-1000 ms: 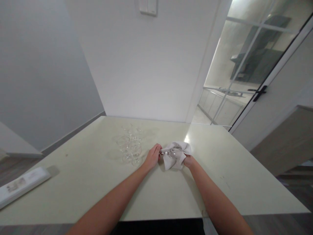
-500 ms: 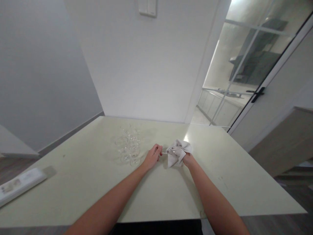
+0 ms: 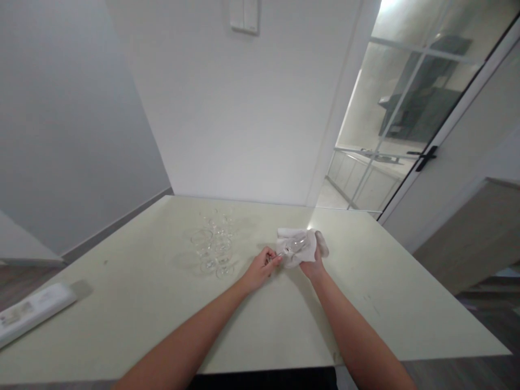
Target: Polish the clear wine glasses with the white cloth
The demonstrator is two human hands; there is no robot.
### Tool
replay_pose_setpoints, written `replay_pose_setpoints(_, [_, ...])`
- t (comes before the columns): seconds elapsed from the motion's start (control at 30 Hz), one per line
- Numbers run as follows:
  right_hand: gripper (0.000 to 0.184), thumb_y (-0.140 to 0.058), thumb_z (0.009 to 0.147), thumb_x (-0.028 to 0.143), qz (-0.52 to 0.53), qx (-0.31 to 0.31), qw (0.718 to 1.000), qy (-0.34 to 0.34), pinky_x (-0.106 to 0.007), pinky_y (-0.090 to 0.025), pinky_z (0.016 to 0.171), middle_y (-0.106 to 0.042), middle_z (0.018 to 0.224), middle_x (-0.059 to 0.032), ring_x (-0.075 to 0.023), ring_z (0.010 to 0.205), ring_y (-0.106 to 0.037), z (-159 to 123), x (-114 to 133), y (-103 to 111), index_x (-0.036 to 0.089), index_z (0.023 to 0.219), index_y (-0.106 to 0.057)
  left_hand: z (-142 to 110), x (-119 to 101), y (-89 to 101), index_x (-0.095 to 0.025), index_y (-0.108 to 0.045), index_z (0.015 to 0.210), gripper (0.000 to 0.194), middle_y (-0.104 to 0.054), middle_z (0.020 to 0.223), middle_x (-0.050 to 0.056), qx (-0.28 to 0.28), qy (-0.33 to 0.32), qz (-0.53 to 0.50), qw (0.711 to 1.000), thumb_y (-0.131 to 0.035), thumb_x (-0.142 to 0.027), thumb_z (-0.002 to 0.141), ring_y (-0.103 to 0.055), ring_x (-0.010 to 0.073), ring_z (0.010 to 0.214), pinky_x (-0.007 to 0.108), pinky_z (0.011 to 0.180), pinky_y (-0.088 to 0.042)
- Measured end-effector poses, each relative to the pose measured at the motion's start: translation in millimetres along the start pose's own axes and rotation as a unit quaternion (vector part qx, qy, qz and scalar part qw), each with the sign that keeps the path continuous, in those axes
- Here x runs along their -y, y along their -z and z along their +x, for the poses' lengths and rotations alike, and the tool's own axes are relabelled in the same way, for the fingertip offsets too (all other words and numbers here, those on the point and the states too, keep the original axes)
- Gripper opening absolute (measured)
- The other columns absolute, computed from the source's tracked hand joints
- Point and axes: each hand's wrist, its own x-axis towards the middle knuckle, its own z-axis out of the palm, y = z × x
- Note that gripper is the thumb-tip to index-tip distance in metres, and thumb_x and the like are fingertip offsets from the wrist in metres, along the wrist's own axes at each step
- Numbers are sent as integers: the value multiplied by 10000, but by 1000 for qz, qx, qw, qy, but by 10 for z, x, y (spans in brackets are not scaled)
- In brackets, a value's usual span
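My left hand (image 3: 262, 266) is closed, pinching the foot end of a clear stemmed glass (image 3: 293, 246) that lies tilted toward the right. My right hand (image 3: 312, 260) is closed around a white cloth (image 3: 303, 248) wrapped about the glass's bowl. Both hands hover just above the pale table (image 3: 260, 319), near its middle. To the left of my left hand stands a cluster of several clear glasses (image 3: 213, 244).
A white flat box (image 3: 32, 311) lies at the table's left edge. A white wall with a switch plate (image 3: 244, 15) rises behind the table. A glass-paned door with a black handle (image 3: 426, 157) stands at the right.
The cloth has shifted so the glass's bowl now shows against it, and the glass tilts more upward to the right. My left hand has moved slightly right and nearer.
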Motion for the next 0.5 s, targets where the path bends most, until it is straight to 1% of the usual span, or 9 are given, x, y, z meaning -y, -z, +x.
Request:
replay_pose_setpoints(0.07, [475,-680,614,658,30,2,999,-40,-356,-533,799,-725,834,2,-235,893,-670,-42,-13,-27,240,837,-650,7,-20,4,-186,-484,840,381,-519,594,-57,-18,18,-47,999,-487,-567,854,-432,84,467,207,486,-325])
replay_pose_setpoints(0.13, [488,-707,594,635,34,4,998,-61,-365,-535,784,-728,812,-10,-254,908,-671,-66,-33,-53,228,857,-654,18,-36,11,-187,-480,844,387,-524,579,-57,-35,30,-76,996,-473,-573,857,-418,80,440,205,463,-318])
replay_pose_setpoints(0.2, [484,-732,593,592,29,9,998,-52,-360,-537,759,-729,818,-19,-255,898,-672,-78,-57,-74,218,890,-650,33,-34,11,-186,-479,850,405,-518,563,-59,-40,42,-95,994,-460,-591,855,-409,81,422,206,443,-306])
replay_pose_setpoints(0.3, [428,-818,551,418,6,-11,1000,-18,-309,-533,703,-721,825,3,-207,800,-669,-85,-85,-93,217,883,-637,57,12,-2,-183,-474,842,425,-542,602,-44,-31,41,-103,993,-475,-608,841,-440,86,448,209,443,-309])
replay_pose_setpoints(0.37, [413,-844,518,317,-11,-44,999,-6,-278,-526,677,-712,807,17,-172,740,-653,-82,-92,-96,210,860,-637,60,42,-8,-181,-473,825,411,-551,637,-36,-15,19,-83,996,-518,-590,828,-465,89,498,209,475,-328])
replay_pose_setpoints(0.4, [406,-845,511,296,-16,-58,998,-5,-270,-523,669,-709,797,19,-163,722,-647,-78,-91,-95,206,850,-640,55,47,-7,-179,-479,816,402,-550,650,-34,-3,5,-63,998,-550,-575,816,-475,92,529,210,500,-341])
replay_pose_setpoints(0.5, [380,-832,533,296,-23,-69,997,-5,-270,-525,672,-712,812,14,-159,727,-649,-60,-80,-79,204,855,-653,13,14,4,-174,-531,834,372,-577,718,-13,43,-39,13,998,-629,-528,782,-516,115,644,226,596,-389])
